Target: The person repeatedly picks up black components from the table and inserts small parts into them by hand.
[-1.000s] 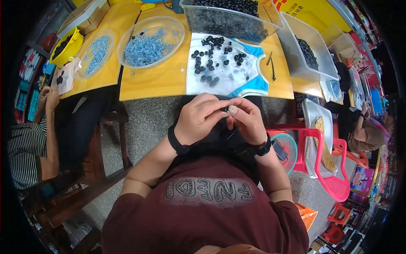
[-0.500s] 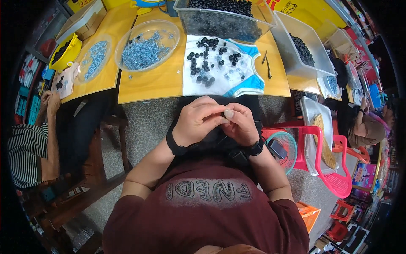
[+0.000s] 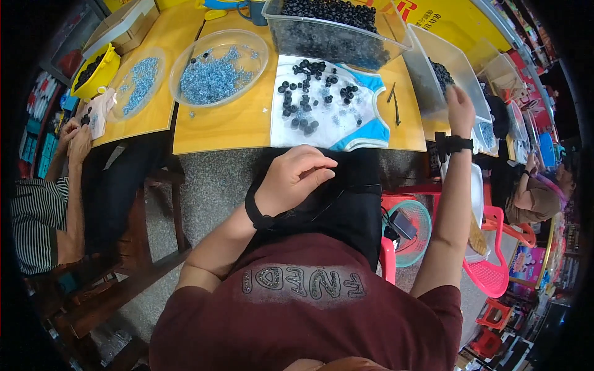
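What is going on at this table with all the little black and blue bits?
A person sits at a yellow table sorting small parts. The right hand reaches out to a clear plastic bin with black pieces at the table's right end. The left hand rests curled over the lap, near a white tray scattered with black beads. A round clear bowl holds blue pieces. Another person's hands work at the left.

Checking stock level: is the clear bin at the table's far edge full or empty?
Nearly full: the clear bin holds dark round parts heaped almost to its rim, seen through its wall.
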A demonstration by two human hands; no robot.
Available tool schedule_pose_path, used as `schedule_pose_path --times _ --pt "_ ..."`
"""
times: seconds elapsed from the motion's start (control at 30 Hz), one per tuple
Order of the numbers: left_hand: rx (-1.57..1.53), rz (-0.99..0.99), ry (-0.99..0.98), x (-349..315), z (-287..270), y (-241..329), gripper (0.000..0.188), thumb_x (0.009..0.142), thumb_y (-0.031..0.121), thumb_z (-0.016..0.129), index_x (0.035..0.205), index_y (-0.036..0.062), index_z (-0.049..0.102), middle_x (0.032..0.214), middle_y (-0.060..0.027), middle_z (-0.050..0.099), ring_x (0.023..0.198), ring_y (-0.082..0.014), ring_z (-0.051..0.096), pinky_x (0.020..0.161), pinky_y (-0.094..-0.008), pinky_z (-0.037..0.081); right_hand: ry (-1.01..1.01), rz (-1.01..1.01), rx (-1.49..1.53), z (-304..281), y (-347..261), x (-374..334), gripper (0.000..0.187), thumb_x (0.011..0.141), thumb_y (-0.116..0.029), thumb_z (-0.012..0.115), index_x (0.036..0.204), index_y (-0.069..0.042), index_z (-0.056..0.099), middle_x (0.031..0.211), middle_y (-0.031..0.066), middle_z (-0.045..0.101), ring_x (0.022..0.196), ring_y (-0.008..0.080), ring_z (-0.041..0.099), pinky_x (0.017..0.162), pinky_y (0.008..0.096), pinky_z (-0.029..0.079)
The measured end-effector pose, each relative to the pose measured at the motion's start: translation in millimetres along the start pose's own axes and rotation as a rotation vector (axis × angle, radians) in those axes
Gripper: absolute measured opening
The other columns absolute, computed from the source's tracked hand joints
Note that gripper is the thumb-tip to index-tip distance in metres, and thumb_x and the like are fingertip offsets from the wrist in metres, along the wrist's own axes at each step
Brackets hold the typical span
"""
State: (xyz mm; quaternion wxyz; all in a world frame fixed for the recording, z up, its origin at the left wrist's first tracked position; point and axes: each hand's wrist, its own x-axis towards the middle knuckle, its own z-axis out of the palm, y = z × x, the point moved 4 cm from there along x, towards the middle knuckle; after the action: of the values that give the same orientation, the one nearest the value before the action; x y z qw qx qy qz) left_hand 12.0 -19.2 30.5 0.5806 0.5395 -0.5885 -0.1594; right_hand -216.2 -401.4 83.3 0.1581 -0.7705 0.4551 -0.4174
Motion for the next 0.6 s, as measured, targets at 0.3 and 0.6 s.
schedule_pose_path --times 0.3,0.6 --pt "-0.051 -0.186 -0.049 -1 0 -15 0.014 0.088 0.009 0.073 0.101 0.0043 0.073 0.091 -0.0076 0.069 0.078 -0.0178 0.065 0.069 -0.0270 0.051 -0.192 -0.616 -0.022 67 -115 -78 0.014 0.083 -0.008 0.072 0.097 -0.008 0.074 0.098 0.0116 0.071 0.099 0.0306 0.063 0.087 0.0385 0.050" --pt "-0.017 -0.169 -0.003 0 -5 -16 0.012 0.089 0.015 0.072 0.097 0.0055 0.073 0.088 -0.0082 0.068 0.075 -0.0208 0.065 0.067 -0.0288 0.051 -0.439 -0.642 -0.092 128 -141 -85 0.011 0.081 -0.009 0.070 0.090 -0.011 0.076 0.087 0.0088 0.069 0.090 0.0295 0.063 0.083 0.0398 0.052"
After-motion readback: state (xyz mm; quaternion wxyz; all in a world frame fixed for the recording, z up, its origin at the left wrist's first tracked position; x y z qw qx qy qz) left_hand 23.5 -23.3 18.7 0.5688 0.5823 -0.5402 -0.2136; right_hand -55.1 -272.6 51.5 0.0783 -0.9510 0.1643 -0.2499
